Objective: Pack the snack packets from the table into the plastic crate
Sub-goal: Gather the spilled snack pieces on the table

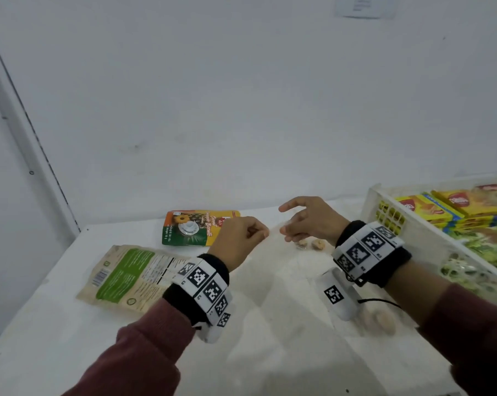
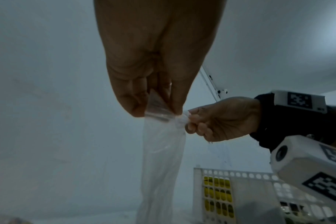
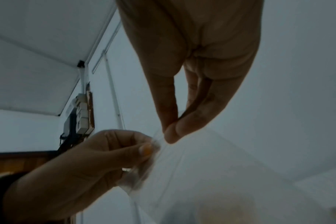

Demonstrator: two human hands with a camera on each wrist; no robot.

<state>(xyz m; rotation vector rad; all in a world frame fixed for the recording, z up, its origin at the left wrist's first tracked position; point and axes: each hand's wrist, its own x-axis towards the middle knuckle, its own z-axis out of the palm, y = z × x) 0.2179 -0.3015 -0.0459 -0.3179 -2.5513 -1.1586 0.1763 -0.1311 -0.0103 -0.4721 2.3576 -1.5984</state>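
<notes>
Both hands hold a clear plastic bag (image 1: pixel 287 270) up over the middle of the table, with a few pale snack pieces low inside it. My left hand (image 1: pixel 241 238) pinches the bag's top edge (image 2: pixel 159 112) between thumb and fingers. My right hand (image 1: pixel 304 221) pinches the same top edge (image 3: pixel 163 136) just beside it, index finger stretched out. A beige and green packet (image 1: pixel 127 277) lies flat at the left. An orange and green pineapple packet (image 1: pixel 196 227) lies behind it. The white plastic crate (image 1: pixel 384 201) stands at the right with yellow and green packets (image 1: pixel 441 207) inside.
The white table (image 1: pixel 70 338) meets a white wall at the back, and its left edge runs beside a door frame (image 1: pixel 27 132). In the left wrist view the crate's perforated wall (image 2: pixel 230 175) shows yellow packets behind it.
</notes>
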